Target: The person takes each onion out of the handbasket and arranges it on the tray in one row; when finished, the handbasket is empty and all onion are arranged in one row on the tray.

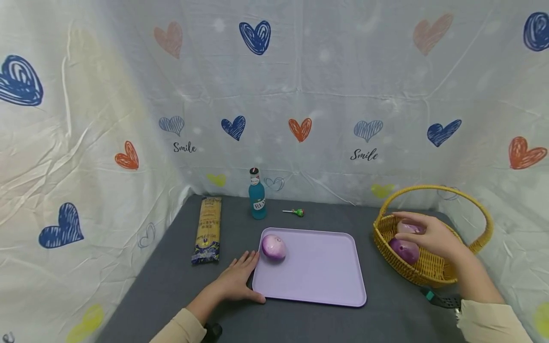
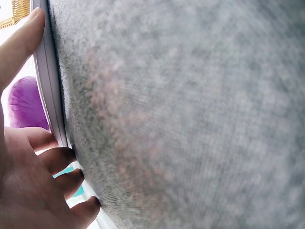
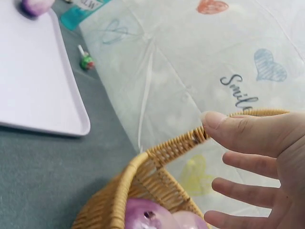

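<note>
A lavender tray (image 1: 313, 269) lies on the dark grey tabletop, with one purple onion (image 1: 273, 247) near its upper left corner. My left hand (image 1: 236, 280) rests at the tray's left edge, thumb by the front corner and fingers spread along the side. Over the yellow wicker basket (image 1: 396, 267) at the right is my right hand (image 1: 433, 236), thumb and fingers apart. Beneath it two purple onions sit in the basket, one nearer onion (image 1: 404, 251) and one partly covered onion (image 1: 409, 226). The right wrist view shows the right hand (image 3: 257, 167) with nothing held.
Left of the tray lies a yellow and blue packet (image 1: 208, 231). A blue bottle (image 1: 257, 195) stands behind the tray, with a lollipop (image 1: 296, 212) to its right. The basket's handle (image 1: 433, 187) arches upright. A heart-printed white sheet (image 1: 296, 95) hangs behind and at the sides.
</note>
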Available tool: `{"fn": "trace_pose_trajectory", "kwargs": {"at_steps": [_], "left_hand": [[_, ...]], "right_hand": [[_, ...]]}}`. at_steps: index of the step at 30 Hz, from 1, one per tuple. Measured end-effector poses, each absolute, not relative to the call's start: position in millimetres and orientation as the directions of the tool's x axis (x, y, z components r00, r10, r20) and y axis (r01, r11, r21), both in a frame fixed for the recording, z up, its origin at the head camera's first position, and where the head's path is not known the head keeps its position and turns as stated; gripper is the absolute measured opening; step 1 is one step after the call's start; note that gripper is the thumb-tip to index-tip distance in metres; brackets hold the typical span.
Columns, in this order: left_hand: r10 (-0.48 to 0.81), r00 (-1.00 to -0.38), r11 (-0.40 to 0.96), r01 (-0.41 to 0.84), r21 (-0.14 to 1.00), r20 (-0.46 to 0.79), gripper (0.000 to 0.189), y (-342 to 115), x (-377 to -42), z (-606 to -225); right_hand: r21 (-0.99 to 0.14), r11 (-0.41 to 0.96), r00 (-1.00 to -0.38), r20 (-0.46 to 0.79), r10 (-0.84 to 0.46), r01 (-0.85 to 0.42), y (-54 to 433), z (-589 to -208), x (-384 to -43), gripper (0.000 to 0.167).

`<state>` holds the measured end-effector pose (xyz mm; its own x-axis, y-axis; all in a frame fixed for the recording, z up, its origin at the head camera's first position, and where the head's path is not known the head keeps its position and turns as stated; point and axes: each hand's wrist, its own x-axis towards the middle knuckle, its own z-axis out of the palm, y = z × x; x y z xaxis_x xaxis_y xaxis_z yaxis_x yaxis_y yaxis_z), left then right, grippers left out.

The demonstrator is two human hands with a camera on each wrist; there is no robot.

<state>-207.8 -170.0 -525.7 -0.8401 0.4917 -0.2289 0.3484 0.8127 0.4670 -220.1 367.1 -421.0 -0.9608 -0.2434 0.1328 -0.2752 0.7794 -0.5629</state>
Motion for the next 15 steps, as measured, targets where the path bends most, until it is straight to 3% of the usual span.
{"fn": "trace_pose_trajectory", "kwargs": {"at_steps": [15], "left_hand": [[0.482, -0.842, 0.818, 0.335, 0.467, -0.241, 0.125, -169.6, -207.4, -524.5]], "right_hand": [[-0.552, 0.801, -0.972, 0.128, -0.195, -0.233, 396.1, -429.2, -217.0, 0.060]]}}
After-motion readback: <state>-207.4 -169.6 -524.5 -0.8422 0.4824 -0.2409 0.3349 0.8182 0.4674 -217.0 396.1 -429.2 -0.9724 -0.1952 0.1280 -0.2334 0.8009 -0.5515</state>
